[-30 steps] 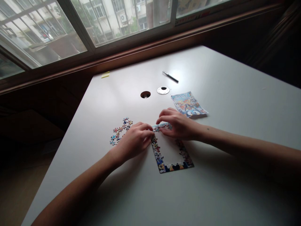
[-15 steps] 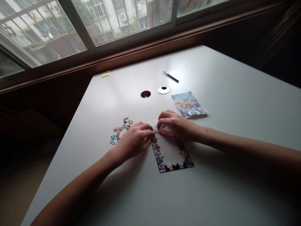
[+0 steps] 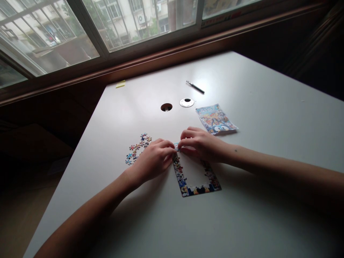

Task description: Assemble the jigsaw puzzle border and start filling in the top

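Note:
A jigsaw puzzle border (image 3: pixel 179 173) lies on the white table, its pieces joined along the left, bottom and right sides around a bare middle. At its far-left corner my left hand (image 3: pixel 156 157) is closed, thumb and fingers pinching the edge pieces. My right hand (image 3: pixel 199 144) comes in from the other side, fingertips pinched at a light-blue puzzle piece (image 3: pixel 176 146) in the same corner. Its palm and fingers hide much of the border's far side. Just beyond my left hand lies a loose heap of puzzle pieces (image 3: pixel 137 146), partly covered by that hand.
A colourful picture sheet (image 3: pixel 217 119) lies beyond my right hand. Farther back are a black pen (image 3: pixel 195 87), a round metal cap (image 3: pixel 186 103), a round hole (image 3: pixel 166 107) in the tabletop and a yellow sticky note (image 3: pixel 120 84). A window (image 3: pixel 145 21) runs behind the table.
My right hand's fingertips have shifted slightly left towards the corner, and its fingers now cover more of the far side. The left hand stays almost still.

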Motion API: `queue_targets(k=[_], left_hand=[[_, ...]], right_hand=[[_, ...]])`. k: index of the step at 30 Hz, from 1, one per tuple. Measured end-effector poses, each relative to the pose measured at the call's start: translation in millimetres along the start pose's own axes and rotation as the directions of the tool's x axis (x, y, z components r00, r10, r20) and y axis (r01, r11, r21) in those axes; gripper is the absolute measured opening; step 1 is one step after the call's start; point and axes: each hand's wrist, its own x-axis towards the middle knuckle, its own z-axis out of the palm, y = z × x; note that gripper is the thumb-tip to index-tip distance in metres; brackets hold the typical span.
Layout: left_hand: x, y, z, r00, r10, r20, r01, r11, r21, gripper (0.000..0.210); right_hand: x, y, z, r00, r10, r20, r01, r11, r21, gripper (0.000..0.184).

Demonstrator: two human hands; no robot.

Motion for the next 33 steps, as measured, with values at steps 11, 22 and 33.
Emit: queue_targets(k=[11,22,33], left_hand=[[1,2,-1.5,1.0,-0.014,0.011,0.014,1.0,0.002,0.017],[1,1,-1.1,1.0,-0.011,0.022,0.011,1.0,0.003,0.017],[-1,-2,1.5,1.0,0.017,0.025,-0.017,0.999,0.027,0.015]], right_hand=[[-1,-2,1,0.996,0.006,0.083,-0.005,1.0,-0.012,0.019],[2,-8,-7,0.985,0.048,0.163,-0.046,0.999,-0.017,0.017],[3,14,-11,0.976,0.216,0.037,-0.219,0.968,0.126,0.015]])
